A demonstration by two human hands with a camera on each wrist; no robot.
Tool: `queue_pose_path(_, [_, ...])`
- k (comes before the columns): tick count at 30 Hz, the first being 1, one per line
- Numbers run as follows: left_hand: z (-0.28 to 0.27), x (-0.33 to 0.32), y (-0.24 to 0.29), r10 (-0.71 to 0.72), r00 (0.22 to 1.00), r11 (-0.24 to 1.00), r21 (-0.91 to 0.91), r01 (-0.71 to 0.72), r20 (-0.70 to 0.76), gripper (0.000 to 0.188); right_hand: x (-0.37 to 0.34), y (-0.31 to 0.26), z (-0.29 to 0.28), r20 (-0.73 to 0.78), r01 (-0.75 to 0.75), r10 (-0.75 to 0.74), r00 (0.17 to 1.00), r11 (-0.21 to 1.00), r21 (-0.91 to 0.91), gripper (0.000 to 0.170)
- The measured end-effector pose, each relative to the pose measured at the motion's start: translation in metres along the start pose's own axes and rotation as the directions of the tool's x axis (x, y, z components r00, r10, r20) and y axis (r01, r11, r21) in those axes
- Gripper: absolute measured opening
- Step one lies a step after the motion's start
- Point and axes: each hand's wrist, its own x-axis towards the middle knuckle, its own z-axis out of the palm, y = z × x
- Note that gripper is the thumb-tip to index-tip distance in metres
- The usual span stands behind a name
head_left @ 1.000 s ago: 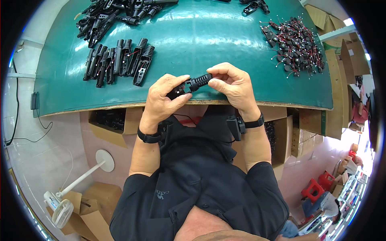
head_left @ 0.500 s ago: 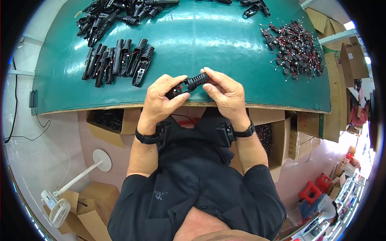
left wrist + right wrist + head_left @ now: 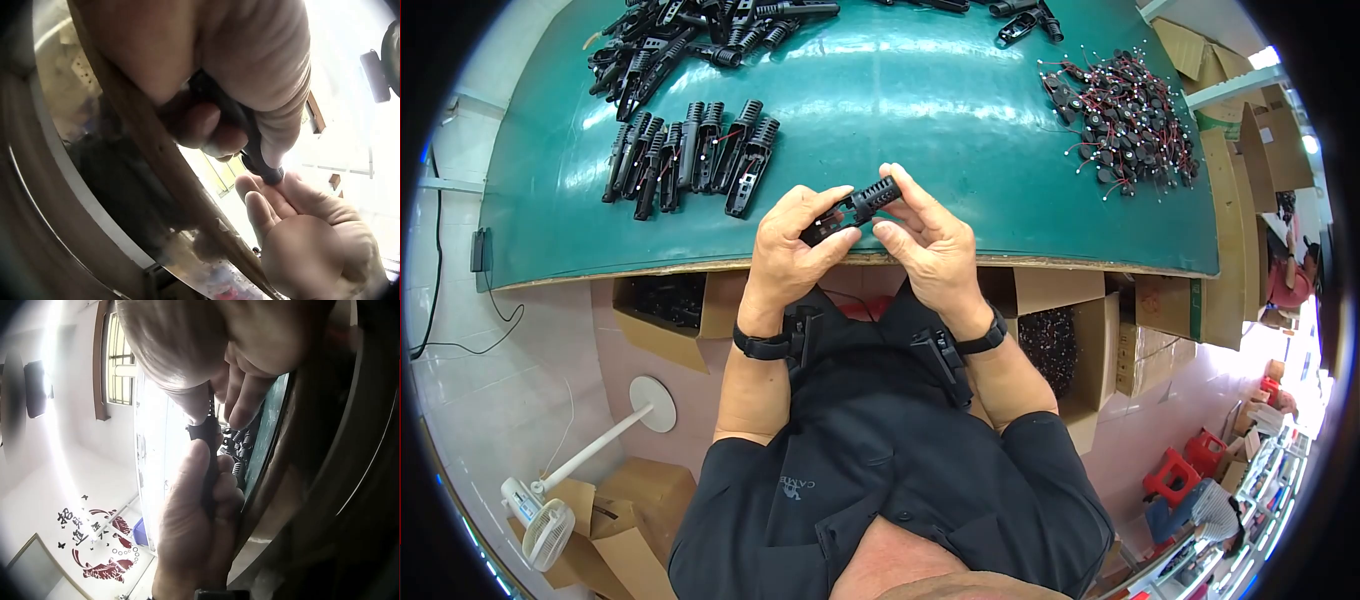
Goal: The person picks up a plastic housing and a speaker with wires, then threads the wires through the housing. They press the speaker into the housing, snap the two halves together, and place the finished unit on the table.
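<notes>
Left grip (image 3: 795, 245) is holding a black ribbed housing (image 3: 874, 200) near the table's (image 3: 960, 130) edge; right grip (image 3: 940, 245) is pinching its ribbed end.

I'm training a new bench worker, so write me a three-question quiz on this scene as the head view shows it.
1. True or false: the left hand holds a black housing.
2. Which lies on the table toward the person's right?
a) the neat row of housings
b) the heap of small wired parts
c) the white fan
3. Fill in the colour: the tabletop is ____.

Key: 1 true; 2 b; 3 green.
</notes>
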Motion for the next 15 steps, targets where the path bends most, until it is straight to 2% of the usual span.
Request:
queue_pose_path(4, [0.0,0.0,0.003,-0.049,0.998,0.999,-0.008,0.05,0.035,0.049,0.003,-0.008,-0.003,0.037,0.008,-0.007,0.999,1.0,-0.026,0.074])
queue_pose_path(6, [-0.001,0.0,0.004,-0.034,0.998,0.999,0.0,0.034,0.057,0.049,0.009,-0.016,-0.008,0.058,0.013,-0.013,0.998,1.0,-0.015,0.085])
queue_pose_path(7, [0.0,0.0,0.004,-0.022,0.997,1.0,0.007,0.022,0.074,0.049,0.011,-0.015,-0.009,0.052,0.014,-0.013,0.999,1.0,-0.018,0.085])
queue_pose_path(10, [0.001,0.0,0.001,-0.001,0.996,1.0,-0.001,0.002,0.093,0.048,0.023,-0.008,-0.007,0.211,0.043,-0.023,0.977,0.995,-0.088,0.103])
queue_pose_path(11, [0.0,-0.001,-0.001,0.004,0.996,1.0,-0.013,-0.003,0.094,0.047,0.023,-0.005,-0.003,0.212,0.04,-0.02,0.977,0.995,-0.089,0.103])
queue_pose_path(14, [-0.001,-0.003,-0.003,0.017,0.996,1.0,-0.028,-0.014,0.09,0.046,0.023,0.001,0.011,0.217,-0.068,0.035,0.976,0.986,0.15,0.109])
queue_pose_path(15, [-0.001,-0.001,-0.004,0.032,0.996,0.999,-0.031,-0.03,0.084,0.045,0.024,0.0,0.011,0.217,-0.066,0.033,0.976,0.987,0.147,0.109])
